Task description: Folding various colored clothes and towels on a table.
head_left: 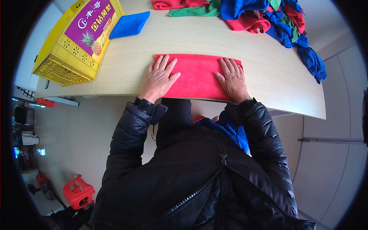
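Note:
A red towel lies flat as a wide rectangle along the near edge of the table. On its left end my left hand rests palm down, fingers stretched and thumb apart. My right hand presses flat on its right end in the same way, with the fingers spread. Neither hand grips the cloth. Between them the red surface looks smooth, with only faint wrinkles.
A yellow plastic crate stands at the table's left, with a folded blue towel beside it. Red, green and blue cloths pile up at the far right, some drooping over the edge. A red stool is on the floor.

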Demonstrator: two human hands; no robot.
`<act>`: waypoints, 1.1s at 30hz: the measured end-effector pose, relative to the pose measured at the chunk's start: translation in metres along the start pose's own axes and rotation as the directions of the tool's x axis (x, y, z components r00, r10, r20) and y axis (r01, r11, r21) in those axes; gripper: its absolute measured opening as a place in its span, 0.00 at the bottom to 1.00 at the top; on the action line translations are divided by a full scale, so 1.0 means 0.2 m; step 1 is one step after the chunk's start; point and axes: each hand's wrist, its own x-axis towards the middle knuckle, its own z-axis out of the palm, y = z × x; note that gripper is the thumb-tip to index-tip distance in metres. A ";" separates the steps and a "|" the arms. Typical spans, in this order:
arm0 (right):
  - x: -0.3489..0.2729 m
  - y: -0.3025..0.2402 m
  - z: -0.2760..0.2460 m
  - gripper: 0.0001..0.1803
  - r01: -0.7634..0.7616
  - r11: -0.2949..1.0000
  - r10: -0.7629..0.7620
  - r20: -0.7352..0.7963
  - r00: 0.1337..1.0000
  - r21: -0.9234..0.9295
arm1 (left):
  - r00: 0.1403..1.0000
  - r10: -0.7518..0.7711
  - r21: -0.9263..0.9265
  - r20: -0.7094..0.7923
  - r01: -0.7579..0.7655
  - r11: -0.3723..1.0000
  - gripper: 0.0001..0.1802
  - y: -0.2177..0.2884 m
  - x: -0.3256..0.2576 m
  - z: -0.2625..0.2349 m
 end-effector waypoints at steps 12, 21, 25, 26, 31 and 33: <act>-0.01 -0.28 -0.03 0.36 0.078 0.997 -0.078 0.008 0.997 -0.028 | 0.985 0.169 0.210 -0.015 -0.162 0.964 0.34 0.21 0.00 -0.06; 0.01 0.06 -0.04 0.36 0.002 0.999 -0.005 0.071 0.997 0.038 | 0.991 0.136 0.097 -0.007 -0.135 0.986 0.32 0.08 0.01 -0.02; 0.01 0.04 -0.10 0.36 -0.032 0.999 0.033 0.069 0.997 -0.008 | 0.997 0.073 0.091 0.020 -0.075 0.993 0.32 0.05 0.09 -0.06; 0.00 -0.02 -0.12 0.36 0.012 0.999 -0.010 0.038 0.999 -0.050 | 0.998 0.050 0.087 0.045 -0.053 0.995 0.32 0.06 0.09 -0.07; -0.07 -0.29 -0.03 0.36 0.169 0.984 -0.168 -0.026 0.985 0.050 | 0.975 0.197 0.102 -0.098 -0.187 0.977 0.32 0.23 0.05 -0.08; -0.09 -0.33 -0.01 0.36 0.174 0.983 -0.173 -0.020 0.985 0.063 | 0.979 0.202 0.051 -0.009 -0.201 0.978 0.32 0.30 -0.04 -0.05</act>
